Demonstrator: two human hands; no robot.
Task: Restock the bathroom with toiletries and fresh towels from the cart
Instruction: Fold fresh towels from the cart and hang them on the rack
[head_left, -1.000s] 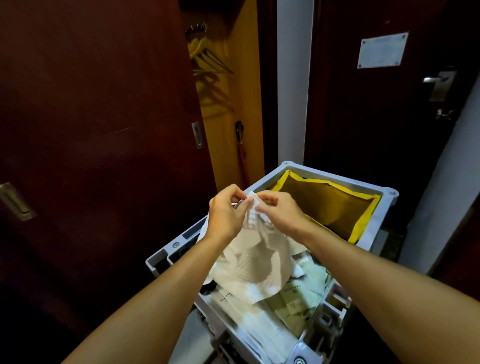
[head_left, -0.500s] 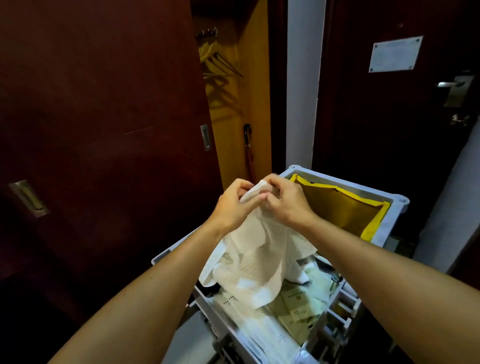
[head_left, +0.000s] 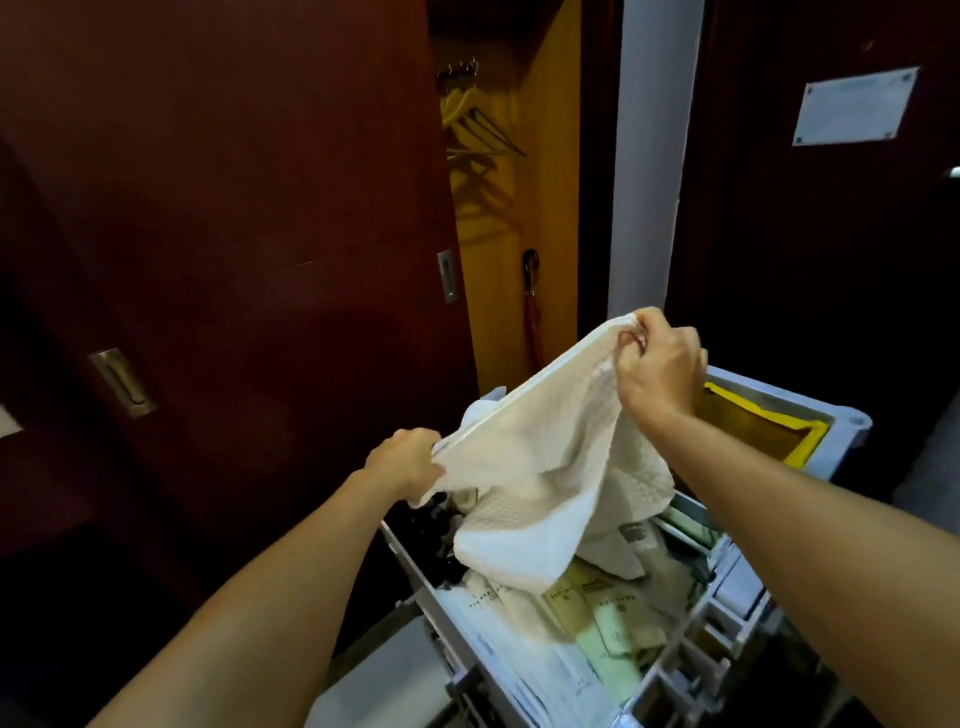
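Above the cart (head_left: 841, 431), both hands (head_left: 662, 366) (head_left: 408, 460) grip a white towel (head_left: 545, 467).

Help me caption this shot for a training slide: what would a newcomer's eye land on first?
First, the white towel stretched between both hands above the cart: the left hand grips its lower corner, the right hand pinches the upper one. Below it, pale toiletry packets fill the near tray, and a yellow-edged bag lines the far bin. Behind, a dark red sliding door fills the left side.
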